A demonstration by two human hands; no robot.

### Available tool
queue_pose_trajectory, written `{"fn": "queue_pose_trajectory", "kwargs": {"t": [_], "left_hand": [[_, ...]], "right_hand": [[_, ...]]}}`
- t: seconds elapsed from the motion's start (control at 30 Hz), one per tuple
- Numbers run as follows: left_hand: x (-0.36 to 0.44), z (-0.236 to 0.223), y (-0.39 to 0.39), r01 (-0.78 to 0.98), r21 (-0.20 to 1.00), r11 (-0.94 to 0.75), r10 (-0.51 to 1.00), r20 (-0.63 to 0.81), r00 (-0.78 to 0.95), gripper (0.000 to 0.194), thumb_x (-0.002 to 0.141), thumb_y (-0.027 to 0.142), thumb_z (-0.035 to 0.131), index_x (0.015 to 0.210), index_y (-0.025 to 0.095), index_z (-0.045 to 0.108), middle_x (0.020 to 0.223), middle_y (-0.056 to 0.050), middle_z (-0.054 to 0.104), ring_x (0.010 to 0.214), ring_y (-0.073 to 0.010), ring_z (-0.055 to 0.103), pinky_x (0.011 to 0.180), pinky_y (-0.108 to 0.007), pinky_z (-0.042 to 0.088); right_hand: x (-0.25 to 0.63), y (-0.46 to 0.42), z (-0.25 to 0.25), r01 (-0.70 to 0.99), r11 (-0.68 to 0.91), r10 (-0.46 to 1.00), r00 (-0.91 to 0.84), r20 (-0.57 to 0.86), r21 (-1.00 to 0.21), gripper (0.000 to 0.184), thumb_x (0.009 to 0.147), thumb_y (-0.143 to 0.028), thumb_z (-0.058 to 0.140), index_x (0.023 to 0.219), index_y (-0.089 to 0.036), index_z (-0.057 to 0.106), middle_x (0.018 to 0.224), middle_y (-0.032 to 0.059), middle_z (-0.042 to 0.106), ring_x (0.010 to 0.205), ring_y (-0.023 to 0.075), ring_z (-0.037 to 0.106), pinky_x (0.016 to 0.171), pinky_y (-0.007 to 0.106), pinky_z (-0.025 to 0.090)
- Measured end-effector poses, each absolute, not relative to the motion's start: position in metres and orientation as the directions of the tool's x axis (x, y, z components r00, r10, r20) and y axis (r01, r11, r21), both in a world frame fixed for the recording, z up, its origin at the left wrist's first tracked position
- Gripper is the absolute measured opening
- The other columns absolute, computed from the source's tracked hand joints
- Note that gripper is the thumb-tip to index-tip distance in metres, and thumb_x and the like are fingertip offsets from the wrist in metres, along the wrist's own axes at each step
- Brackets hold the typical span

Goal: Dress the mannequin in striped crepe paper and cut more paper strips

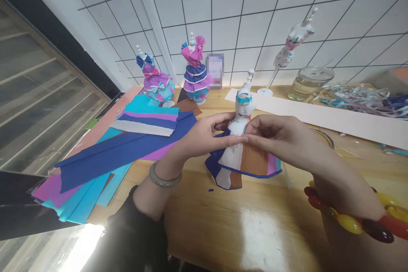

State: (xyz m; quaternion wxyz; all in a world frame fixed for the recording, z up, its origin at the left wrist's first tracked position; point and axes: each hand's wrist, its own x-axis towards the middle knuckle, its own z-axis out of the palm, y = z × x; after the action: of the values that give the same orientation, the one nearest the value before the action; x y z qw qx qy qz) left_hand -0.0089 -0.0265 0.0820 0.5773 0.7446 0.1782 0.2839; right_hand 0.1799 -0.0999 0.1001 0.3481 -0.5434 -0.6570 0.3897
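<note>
Four small mannequins in all. Holds one white mannequin (pixel 247 109) near the middle of the wooden table (pixel 194 221), ringed by a turquoise band at the chest and by a flared skirt (pixel 255 159) below the waist. Clamps the left hand (pixel 204 134) on the skirt's waist, fingers behind and thumb along the front; pinches the same waist from the other side with the right hand (pixel 277 136), both thumb tips meeting at the front. On the skirt, matte panels in white, brown, purple, turquoise and dark blue, with a thin blue edging along the hem. At the back left, two dressed mannequins: one (pixel 157 83) with three bows and a domed skirt, one (pixel 195 74) with ruffled tiers and a pleated pink fan at the shoulder. At the back right, one undressed mannequin (pixel 295 42), smooth and patchily coloured, on a slim stem with a round base. To the left, a stack of flat coloured sheets (pixel 127 148), too overlapped to count. To the right, one clear glass jar (pixel 309 87) of pale liquid, one tangled heap of thin strips (pixel 363 97) and one long pale strip (pixel 334 119). Around the wrists, one smooth bangle (pixel 165 175) and one glossy bead bracelet (pixel 350 223).
</note>
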Motion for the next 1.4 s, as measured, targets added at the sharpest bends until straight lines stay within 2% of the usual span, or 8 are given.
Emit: {"fn": "queue_pose_trajectory", "kwargs": {"t": [0.33, 0.6, 0.9, 1.03, 1.2, 1.4], "left_hand": [[-0.0148, 0.0862, -0.0216, 0.002, 0.921, -0.390, 0.550, 0.231, 0.802, 0.044, 0.078, 0.030, 0.064, 0.121, 0.018, 0.058, 0.125, -0.009, 0.058, 0.119, -0.0255, 0.049, 0.097, -0.035, 0.041], [-0.0170, 0.0840, -0.0195, -0.013, 0.960, -0.280, 0.577, 0.179, 0.797, 0.056, 0.075, 0.028, 0.068, 0.126, 0.017, 0.049, 0.129, -0.013, 0.053, 0.121, -0.0261, 0.048, 0.097, -0.035, 0.042], [-0.0174, 0.0812, -0.0189, -0.003, 0.940, -0.341, 0.601, 0.220, 0.768, 0.042, 0.074, 0.028, 0.069, 0.112, 0.014, 0.058, 0.114, -0.012, 0.061, 0.107, -0.0220, 0.056, 0.089, -0.032, 0.045], [-0.0176, 0.0795, -0.0184, -0.005, 0.924, -0.382, 0.606, 0.254, 0.753, 0.042, 0.073, 0.029, 0.069, 0.112, 0.014, 0.060, 0.113, -0.012, 0.062, 0.106, -0.0219, 0.057, 0.089, -0.031, 0.045], [-0.0176, 0.0793, -0.0179, 0.006, 0.921, -0.390, 0.609, 0.253, 0.752, 0.044, 0.073, 0.031, 0.070, 0.112, 0.014, 0.061, 0.114, -0.011, 0.063, 0.108, -0.0228, 0.056, 0.089, -0.031, 0.045], [-0.0171, 0.0809, -0.0187, 0.004, 0.925, -0.379, 0.601, 0.243, 0.761, 0.045, 0.072, 0.031, 0.071, 0.113, 0.015, 0.061, 0.115, -0.011, 0.063, 0.109, -0.0236, 0.056, 0.090, -0.032, 0.044]], "right_hand": [[0.1854, -0.1006, 0.1041, 0.499, 0.117, 0.972, -0.234, -0.004, -0.859, 0.019, 0.078, -0.040, 0.062, 0.081, -0.021, 0.065, 0.066, -0.0014, 0.063, 0.058, 0.0107, 0.055, 0.050, 0.022, 0.042], [0.1871, -0.1012, 0.1021, 0.546, 0.187, 0.961, -0.272, 0.038, -0.817, 0.024, 0.081, -0.044, 0.058, 0.083, -0.022, 0.068, 0.065, -0.0017, 0.064, 0.056, 0.0100, 0.051, 0.048, 0.022, 0.040], [0.1849, -0.1009, 0.1040, 0.491, 0.256, 0.936, -0.342, 0.085, -0.833, 0.021, 0.080, -0.040, 0.060, 0.089, -0.025, 0.071, 0.077, -0.0007, 0.070, 0.066, 0.0118, 0.059, 0.056, 0.022, 0.045], [0.1832, -0.1006, 0.1045, 0.502, 0.262, 0.938, -0.334, 0.094, -0.824, 0.022, 0.081, -0.041, 0.059, 0.087, -0.023, 0.071, 0.077, 0.0008, 0.070, 0.067, 0.0132, 0.059, 0.057, 0.024, 0.044], [0.1824, -0.1001, 0.1029, 0.525, 0.197, 0.961, -0.272, 0.056, -0.828, 0.022, 0.080, -0.040, 0.060, 0.085, -0.021, 0.069, 0.064, -0.0006, 0.063, 0.055, 0.0111, 0.051, 0.049, 0.023, 0.040], [0.1825, -0.1010, 0.1030, 0.550, 0.169, 0.969, -0.243, 0.037, -0.818, 0.023, 0.080, -0.043, 0.060, 0.081, -0.021, 0.067, 0.065, -0.0011, 0.062, 0.057, 0.0105, 0.049, 0.050, 0.022, 0.038]]}}
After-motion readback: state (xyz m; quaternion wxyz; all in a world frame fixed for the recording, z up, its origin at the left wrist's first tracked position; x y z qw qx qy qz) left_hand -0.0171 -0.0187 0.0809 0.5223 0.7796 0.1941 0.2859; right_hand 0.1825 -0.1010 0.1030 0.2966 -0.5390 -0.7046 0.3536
